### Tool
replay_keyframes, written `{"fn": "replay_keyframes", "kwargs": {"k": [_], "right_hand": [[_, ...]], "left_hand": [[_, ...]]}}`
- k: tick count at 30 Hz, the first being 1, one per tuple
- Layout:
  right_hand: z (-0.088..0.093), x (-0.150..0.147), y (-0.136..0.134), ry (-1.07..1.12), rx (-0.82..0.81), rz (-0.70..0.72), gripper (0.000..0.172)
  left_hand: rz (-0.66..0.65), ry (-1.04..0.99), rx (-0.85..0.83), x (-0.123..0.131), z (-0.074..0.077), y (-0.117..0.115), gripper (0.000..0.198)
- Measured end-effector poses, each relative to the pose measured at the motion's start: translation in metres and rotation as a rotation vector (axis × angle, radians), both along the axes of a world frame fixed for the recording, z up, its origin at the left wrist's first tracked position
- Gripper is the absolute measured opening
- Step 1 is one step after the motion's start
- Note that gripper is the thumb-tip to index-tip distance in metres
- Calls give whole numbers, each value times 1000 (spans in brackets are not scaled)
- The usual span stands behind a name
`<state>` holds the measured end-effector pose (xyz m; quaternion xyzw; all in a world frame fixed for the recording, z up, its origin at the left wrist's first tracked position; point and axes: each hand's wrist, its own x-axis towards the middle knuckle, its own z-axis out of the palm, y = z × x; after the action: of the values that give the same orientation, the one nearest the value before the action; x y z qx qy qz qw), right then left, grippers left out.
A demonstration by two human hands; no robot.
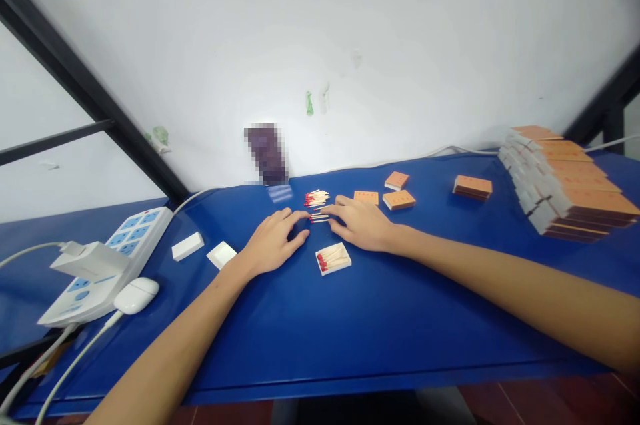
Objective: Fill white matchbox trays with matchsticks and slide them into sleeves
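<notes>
A few red-headed matches (320, 217) lie side by side on the blue table, between the fingertips of my two hands. At their red-headed ends is my left hand (274, 238), index finger stretched out and thumb apart from it. My right hand (364, 221) reaches in from the other side, its index fingertip at the plain ends and its thumb spread away. Just beyond the fingers rests a loose pile of matches (317, 198). Nearer me, below the hands, a white matchbox tray (343, 263) holds several matches with red heads to the left.
Orange matchboxes (399, 199) lie behind my right hand, with another small stack (473, 187) farther right. A tall stack of matchboxes (570, 191) stands at far right. At left are white trays (188, 246), a power strip (145, 228) and a white charging case (137, 295) with cables.
</notes>
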<state>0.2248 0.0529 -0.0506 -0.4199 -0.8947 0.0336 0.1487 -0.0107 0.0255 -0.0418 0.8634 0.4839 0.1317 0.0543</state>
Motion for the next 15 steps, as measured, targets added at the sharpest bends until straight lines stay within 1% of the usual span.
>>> {"fn": "replay_keyframes", "kwargs": {"k": [5, 8, 12, 15], "right_hand": [[0, 1, 1, 24, -3, 19, 34], [1, -1, -1, 33, -14, 1, 34], [3, -3, -3, 14, -13, -60, 39], [3, -3, -3, -30, -12, -83, 43]], "left_hand": [[-22, -5, -14, 2, 2, -1, 39], [-27, -17, -17, 1, 2, -1, 41], [2, 8, -18, 1, 1, 0, 45], [7, 14, -23, 2, 2, -1, 44]]}}
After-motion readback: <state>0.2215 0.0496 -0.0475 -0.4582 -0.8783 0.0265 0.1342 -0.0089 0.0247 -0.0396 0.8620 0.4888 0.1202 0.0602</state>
